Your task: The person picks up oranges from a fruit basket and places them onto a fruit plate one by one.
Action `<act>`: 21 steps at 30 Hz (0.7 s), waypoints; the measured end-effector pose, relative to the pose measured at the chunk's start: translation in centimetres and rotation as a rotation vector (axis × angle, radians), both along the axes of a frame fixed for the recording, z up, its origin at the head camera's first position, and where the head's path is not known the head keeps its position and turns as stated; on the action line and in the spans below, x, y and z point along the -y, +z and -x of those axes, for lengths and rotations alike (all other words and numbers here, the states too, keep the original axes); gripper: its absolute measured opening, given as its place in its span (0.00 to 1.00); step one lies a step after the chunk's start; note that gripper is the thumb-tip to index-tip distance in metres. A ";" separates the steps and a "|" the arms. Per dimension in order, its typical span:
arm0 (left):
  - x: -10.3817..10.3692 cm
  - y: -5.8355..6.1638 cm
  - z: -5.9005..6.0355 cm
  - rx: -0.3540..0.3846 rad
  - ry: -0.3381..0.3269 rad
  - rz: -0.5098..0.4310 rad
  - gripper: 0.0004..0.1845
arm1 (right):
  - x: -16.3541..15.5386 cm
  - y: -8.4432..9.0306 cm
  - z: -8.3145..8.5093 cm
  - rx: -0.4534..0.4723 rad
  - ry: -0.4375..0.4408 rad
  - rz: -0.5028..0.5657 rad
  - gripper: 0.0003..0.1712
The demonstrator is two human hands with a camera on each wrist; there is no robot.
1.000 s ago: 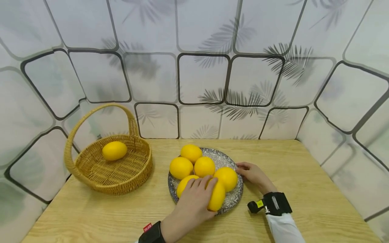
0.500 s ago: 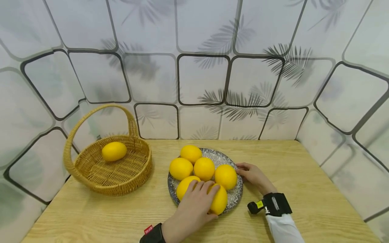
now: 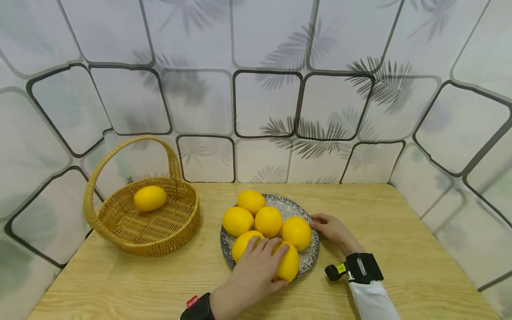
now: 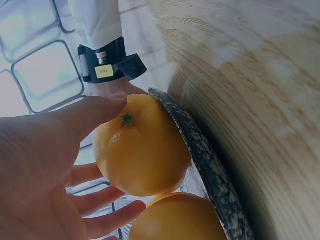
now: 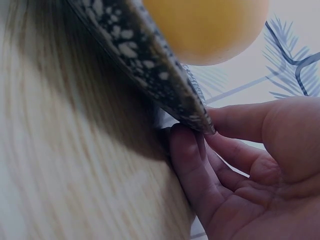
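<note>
A speckled grey plate (image 3: 286, 204) carries several yellow-skinned oranges (image 3: 269, 222). My left hand (image 3: 256, 271) reaches over its near side and grips the front orange (image 3: 290, 264). In the left wrist view, the thumb lies on that orange (image 4: 145, 150) beside its green stem end, while the fingers curve round its far side; a second orange (image 4: 177, 220) sits close to the fingertips. My right hand (image 3: 334, 231) pinches the plate's right rim. From the right wrist, the plate's rim (image 5: 165, 75) shows between thumb and fingers of the right hand (image 5: 250, 170).
To the left on the wooden table (image 3: 400, 231) stands a wicker basket (image 3: 160, 246) with a tall arched handle. One orange (image 3: 150, 198) lies inside it. A patterned wall covering (image 3: 264, 106) rises behind the table and along both sides.
My left hand and the front orange have shifted slightly towards the near right edge of the plate, mostly in the first half second. The right hand stays on the rim.
</note>
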State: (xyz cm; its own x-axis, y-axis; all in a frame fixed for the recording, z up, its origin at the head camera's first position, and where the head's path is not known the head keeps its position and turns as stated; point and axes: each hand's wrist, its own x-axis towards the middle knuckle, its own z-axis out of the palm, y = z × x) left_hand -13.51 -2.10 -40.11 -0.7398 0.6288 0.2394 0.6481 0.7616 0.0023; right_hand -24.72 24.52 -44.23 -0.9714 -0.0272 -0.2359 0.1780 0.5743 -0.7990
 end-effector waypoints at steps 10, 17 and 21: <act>0.7 0.7 -0.1 0.023 -0.017 -0.040 0.33 | 0.0 0.2 0.0 0.005 0.002 -0.014 0.26; 2.0 1.1 0.6 -0.023 0.010 -0.079 0.29 | 0.0 0.2 -0.1 -0.001 0.003 -0.020 0.26; 3.7 2.0 1.6 -0.037 0.060 -0.161 0.26 | 0.0 0.2 -0.1 -0.012 0.010 -0.026 0.26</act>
